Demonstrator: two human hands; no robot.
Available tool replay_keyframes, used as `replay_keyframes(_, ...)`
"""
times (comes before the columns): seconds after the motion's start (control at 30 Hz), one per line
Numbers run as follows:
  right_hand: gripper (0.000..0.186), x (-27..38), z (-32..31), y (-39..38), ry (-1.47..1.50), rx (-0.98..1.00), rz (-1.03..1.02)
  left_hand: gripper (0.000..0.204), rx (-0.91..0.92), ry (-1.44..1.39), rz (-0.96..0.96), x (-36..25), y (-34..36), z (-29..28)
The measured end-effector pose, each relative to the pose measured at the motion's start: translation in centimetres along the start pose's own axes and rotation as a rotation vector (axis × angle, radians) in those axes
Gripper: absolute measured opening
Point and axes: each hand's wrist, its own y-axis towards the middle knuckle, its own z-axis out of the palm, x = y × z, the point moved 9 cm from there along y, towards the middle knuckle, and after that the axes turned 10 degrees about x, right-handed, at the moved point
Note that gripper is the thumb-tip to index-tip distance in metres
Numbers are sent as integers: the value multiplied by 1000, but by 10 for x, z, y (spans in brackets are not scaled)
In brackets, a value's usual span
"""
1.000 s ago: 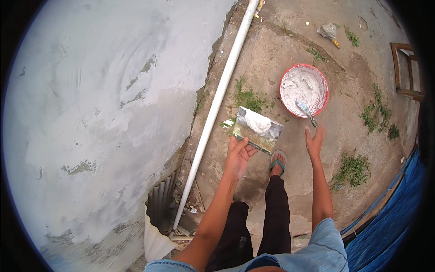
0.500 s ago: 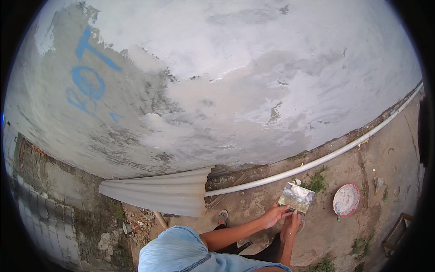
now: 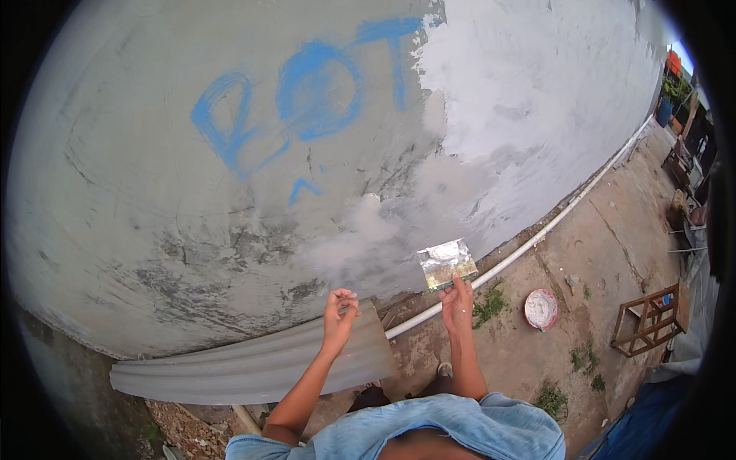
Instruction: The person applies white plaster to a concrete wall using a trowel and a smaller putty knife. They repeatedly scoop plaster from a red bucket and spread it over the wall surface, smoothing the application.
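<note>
My right hand (image 3: 458, 304) grips the lower edge of a small flat board (image 3: 438, 277) with a metallic, stained face. White plaster paste (image 3: 445, 251) is heaped along the board's far edge. The board is held up close to the wall (image 3: 383, 230). To the left, my left hand (image 3: 340, 310) is raised in front of the wall, apart from the board. Its fingers are loosely curled with a gap to the thumb, and I see nothing between them. The wall is partly coated in white plaster and partly bare grey, with blue painted marks (image 3: 322, 92).
A red-rimmed basin (image 3: 540, 309) of white paste stands on the ground at right. A white pipe (image 3: 529, 244) runs along the wall's foot. A corrugated sheet (image 3: 253, 374) leans at lower left. A wooden frame (image 3: 648, 320) and weeds (image 3: 491, 305) are on the right.
My left hand has come away from the board and moved left. My right hand still holds the board, now higher against the wall. The view has swung left, showing more of the blue marks.
</note>
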Motion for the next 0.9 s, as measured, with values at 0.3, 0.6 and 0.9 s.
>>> replay_keyframes(0.3, 28, 55, 127, 89, -59, 96, -242, 21, -1050, 1102, 929, -356, -66, -278)
replay_keyframes(0.6, 32, 107, 260, 136, -784, -325, -752, 36, -1306, 1465, 1249, -485, -50, -375)
replay_keyframes(0.9, 45, 78, 353, 138, -1352, -527, -1145, 35, -1106, 1394, 1316, -465, -34, -384)
